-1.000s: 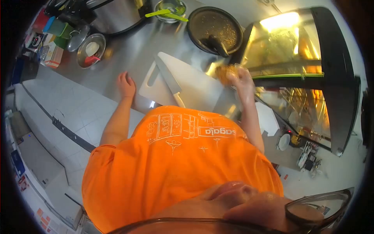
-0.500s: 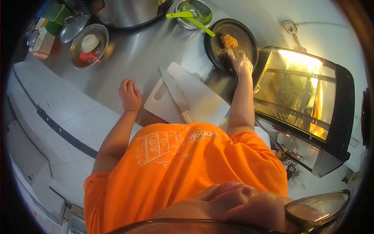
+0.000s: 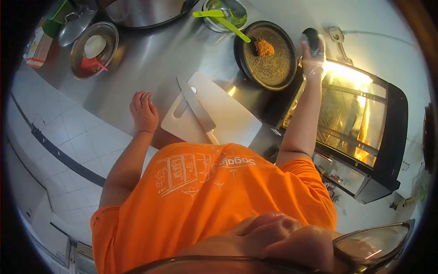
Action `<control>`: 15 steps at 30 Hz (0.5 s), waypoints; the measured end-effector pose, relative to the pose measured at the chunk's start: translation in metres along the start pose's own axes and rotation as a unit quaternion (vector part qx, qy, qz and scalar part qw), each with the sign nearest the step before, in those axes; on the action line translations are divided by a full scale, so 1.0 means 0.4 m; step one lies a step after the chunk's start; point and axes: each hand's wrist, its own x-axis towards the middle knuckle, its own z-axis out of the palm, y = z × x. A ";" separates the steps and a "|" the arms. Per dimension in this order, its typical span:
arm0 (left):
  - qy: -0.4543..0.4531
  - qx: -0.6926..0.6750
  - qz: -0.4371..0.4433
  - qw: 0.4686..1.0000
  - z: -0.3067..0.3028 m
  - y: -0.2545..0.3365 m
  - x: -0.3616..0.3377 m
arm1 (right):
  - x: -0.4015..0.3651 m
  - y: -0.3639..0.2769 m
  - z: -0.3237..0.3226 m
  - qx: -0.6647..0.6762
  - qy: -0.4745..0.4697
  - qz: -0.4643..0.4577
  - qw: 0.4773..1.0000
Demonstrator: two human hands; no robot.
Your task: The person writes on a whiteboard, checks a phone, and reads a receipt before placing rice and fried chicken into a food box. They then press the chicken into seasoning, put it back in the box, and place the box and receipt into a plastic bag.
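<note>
My right hand (image 3: 313, 57), in a clear plastic glove, is raised right of the black stone mortar (image 3: 269, 75), beside the lit glass cabinet. It is closed round a dark rounded object (image 3: 311, 40), like a stone pestle. An orange-brown clump of food (image 3: 263, 47) lies in the mortar, over coarse ground bits. Bare and empty, my left hand (image 3: 144, 113) rests near the counter's front edge with loosely bent fingers, left of the white cutting board (image 3: 237, 112). A large knife (image 3: 196, 104) lies across that board.
The lit glass cabinet (image 3: 351, 109) stands at the right. Behind the board is a metal bowl (image 3: 230, 13) with green utensils (image 3: 232, 29) across it. A big pot (image 3: 143, 13) is at the back. Further left sits another metal bowl (image 3: 78, 50) with a white cup and red scoop.
My right hand has left the mortar, moved right and up, and now holds the dark object. The clump remains in the mortar. The whole view has shifted slightly.
</note>
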 end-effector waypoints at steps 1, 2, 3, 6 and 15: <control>-0.005 -0.003 -0.005 1.000 0.001 -0.002 0.004 | -0.009 -0.037 0.013 0.000 0.006 0.013 1.000; -0.001 0.000 -0.002 1.000 0.003 -0.003 0.010 | -0.019 -0.075 0.026 0.001 0.011 0.026 1.000; 0.001 0.002 0.000 1.000 0.003 -0.003 0.010 | -0.006 -0.043 0.082 -0.039 0.047 -0.033 0.998; -0.002 0.000 -0.007 1.000 -0.007 0.014 -0.005 | -0.049 0.058 0.271 -0.375 -0.154 0.133 0.904; 0.004 0.003 -0.008 1.000 0.006 0.002 0.001 | 0.057 0.035 0.137 -0.027 -0.083 -0.004 0.996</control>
